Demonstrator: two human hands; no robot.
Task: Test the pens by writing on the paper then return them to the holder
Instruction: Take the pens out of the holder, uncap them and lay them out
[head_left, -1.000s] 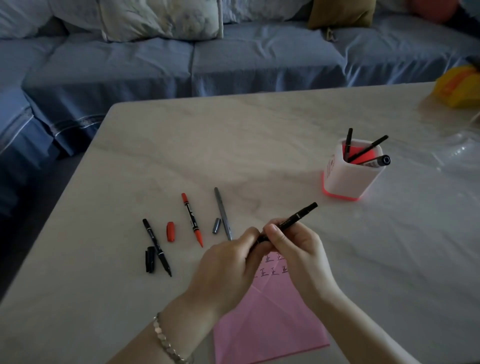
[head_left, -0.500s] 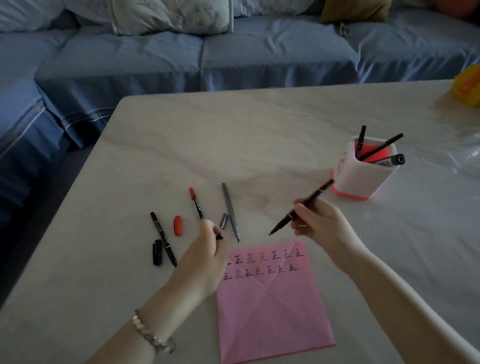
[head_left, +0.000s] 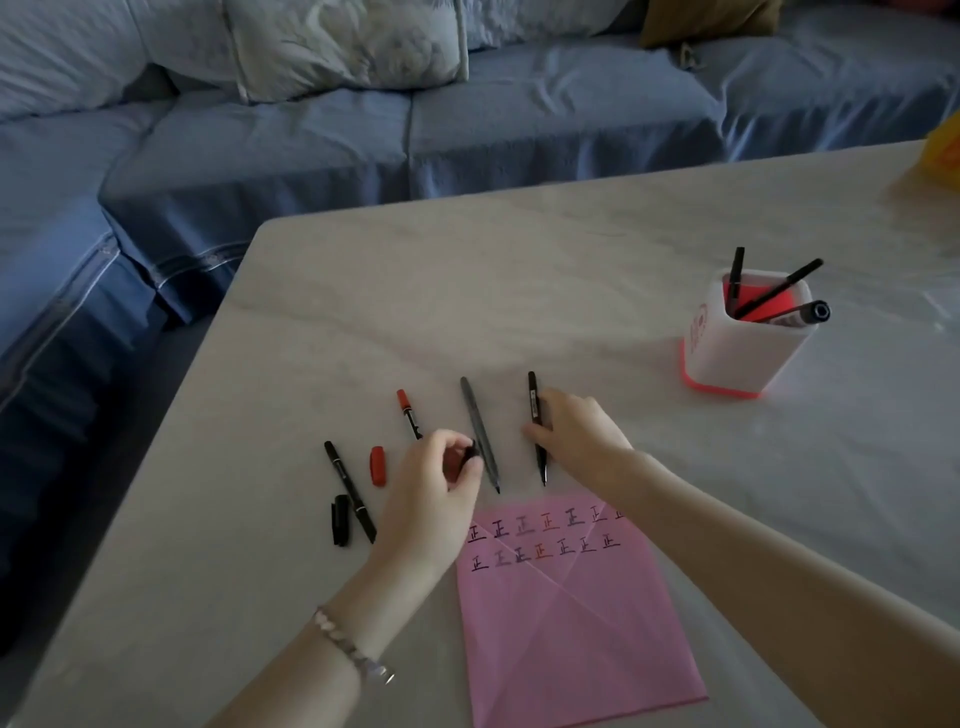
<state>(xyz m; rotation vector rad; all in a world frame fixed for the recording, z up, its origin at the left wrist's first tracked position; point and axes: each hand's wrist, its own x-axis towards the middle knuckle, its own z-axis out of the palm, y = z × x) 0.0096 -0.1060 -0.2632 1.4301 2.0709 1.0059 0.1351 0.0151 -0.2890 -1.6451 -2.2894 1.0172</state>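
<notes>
We log the right hand (head_left: 576, 434), grip closed on the black pen (head_left: 533, 400) flat on the bench (head_left: 519, 286), axis far-near, tip toward the paper (head_left: 561, 613). Left hand (head_left: 431, 493) pinches a cap (head_left: 471, 451) just left, grey pen (head_left: 475, 415) between. Holder (head_left: 737, 358) far right, nearer the right hand.

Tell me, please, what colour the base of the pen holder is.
The pen holder has a red base; head view.
</notes>
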